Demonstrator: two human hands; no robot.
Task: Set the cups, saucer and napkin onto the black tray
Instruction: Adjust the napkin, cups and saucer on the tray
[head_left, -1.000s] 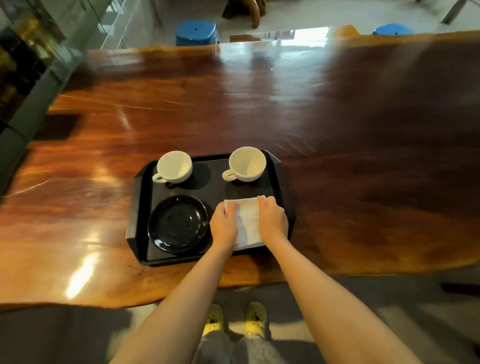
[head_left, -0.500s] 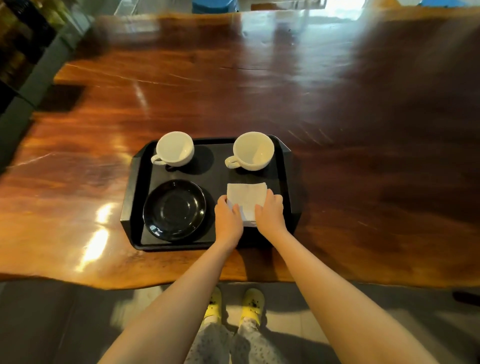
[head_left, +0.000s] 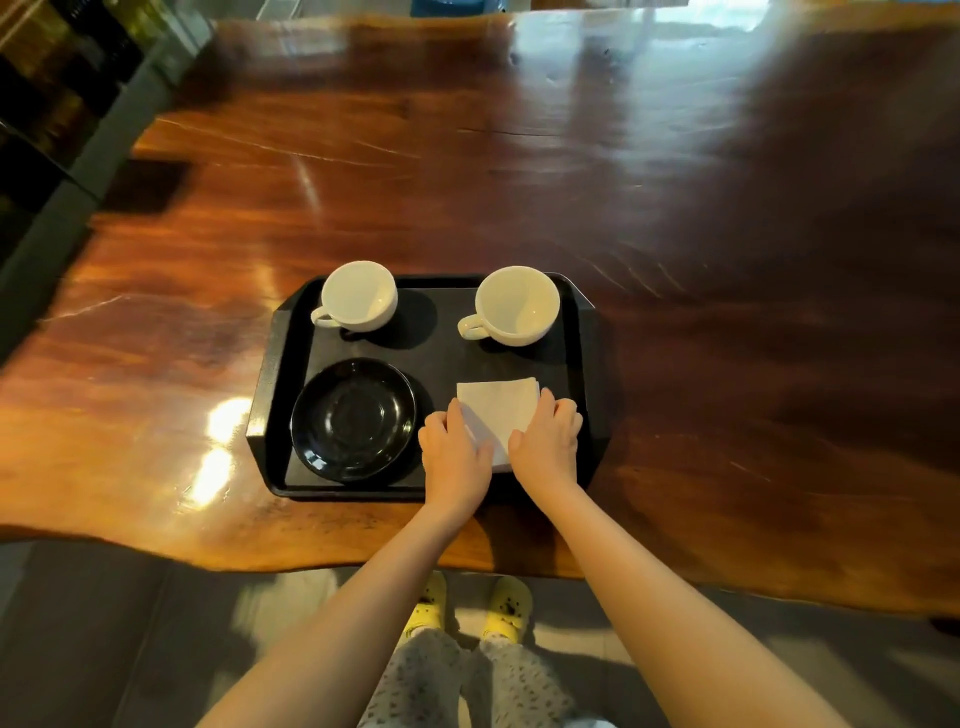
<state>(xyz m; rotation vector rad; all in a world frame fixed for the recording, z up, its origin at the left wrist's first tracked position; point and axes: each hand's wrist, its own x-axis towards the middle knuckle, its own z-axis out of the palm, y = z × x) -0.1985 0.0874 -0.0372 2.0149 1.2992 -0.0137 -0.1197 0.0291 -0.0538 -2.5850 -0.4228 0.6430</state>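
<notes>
Looks like a café: big polished live-edge wood table (head_left: 519, 182), blue stools (head_left: 452, 6) behind, serving tray (head_left: 262, 410) w/ cups.

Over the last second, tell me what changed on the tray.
Both hands, left hand and right hand, slid back along the napkin toward its near edge, uncovering more of it. Both cups and the saucer stayed put on the tray.

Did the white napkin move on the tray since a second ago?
Yes. The folded white paper napkin slid away from the person, off the near rim of the black plastic tray and closer to the right white ceramic cup. Both hands rest on it.
</notes>
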